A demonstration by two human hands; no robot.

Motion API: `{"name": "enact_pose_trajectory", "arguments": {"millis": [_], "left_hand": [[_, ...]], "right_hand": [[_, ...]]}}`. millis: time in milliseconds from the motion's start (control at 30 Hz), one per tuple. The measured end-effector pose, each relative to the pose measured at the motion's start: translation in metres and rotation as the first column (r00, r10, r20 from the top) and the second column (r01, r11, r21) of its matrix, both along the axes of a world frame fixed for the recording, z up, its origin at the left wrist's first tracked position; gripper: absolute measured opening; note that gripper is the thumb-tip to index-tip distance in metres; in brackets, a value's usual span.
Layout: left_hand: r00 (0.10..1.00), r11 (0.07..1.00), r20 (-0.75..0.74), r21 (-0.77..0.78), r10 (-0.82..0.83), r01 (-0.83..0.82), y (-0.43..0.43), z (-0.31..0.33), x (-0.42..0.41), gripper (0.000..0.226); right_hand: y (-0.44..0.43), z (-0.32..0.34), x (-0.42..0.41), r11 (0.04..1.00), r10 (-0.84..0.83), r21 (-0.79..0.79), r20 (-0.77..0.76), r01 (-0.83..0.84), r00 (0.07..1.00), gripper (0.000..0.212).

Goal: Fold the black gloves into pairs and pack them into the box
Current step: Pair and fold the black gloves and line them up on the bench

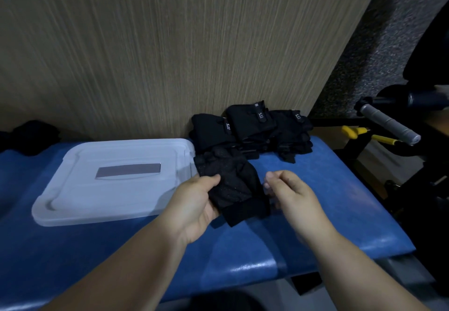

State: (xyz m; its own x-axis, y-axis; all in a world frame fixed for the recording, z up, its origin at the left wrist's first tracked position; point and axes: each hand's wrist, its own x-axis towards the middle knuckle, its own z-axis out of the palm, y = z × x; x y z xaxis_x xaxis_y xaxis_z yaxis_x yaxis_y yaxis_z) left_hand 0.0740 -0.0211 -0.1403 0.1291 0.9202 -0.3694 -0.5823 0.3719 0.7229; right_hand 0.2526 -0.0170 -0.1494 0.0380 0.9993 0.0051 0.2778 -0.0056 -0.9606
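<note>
Black glove (230, 184), its dotted side up, is gripped at its 9 o'clock edge by the left hand (194, 201) at the blue counter (328, 208). The right hand (289, 194), at its 3 o'clock, is blurred with curled fingers, and I cannot tell if it touches the fabric. Stacked gloves (252, 131) sit at 12 o'clock, a lidded translucent box (109, 179) at 9 o'clock and a grey-gripped bar (388, 123) at 2 o'clock.

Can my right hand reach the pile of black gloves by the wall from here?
Probably yes. The right hand is near the pile of gloves, with only blue bench between them; the glove the left hand holds sits to its side, not in the way.
</note>
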Motion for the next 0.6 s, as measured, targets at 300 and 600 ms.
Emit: {"name": "enact_pose_trajectory", "arguments": {"millis": [300,600], "left_hand": [[0.994,0.995,-0.096,0.080,-0.045,0.053,-0.002,-0.008,0.016,0.026],[0.919,0.982,-0.348,0.089,0.186,-0.165,-0.001,-0.024,0.057,0.012]], "right_hand": [[-0.003,0.002,-0.008,0.986,0.010,-0.156,-0.309,-0.061,0.951,0.019],[-0.005,-0.003,0.003,0.995,-0.069,0.077,0.046,0.065,0.997,0.014]]}}
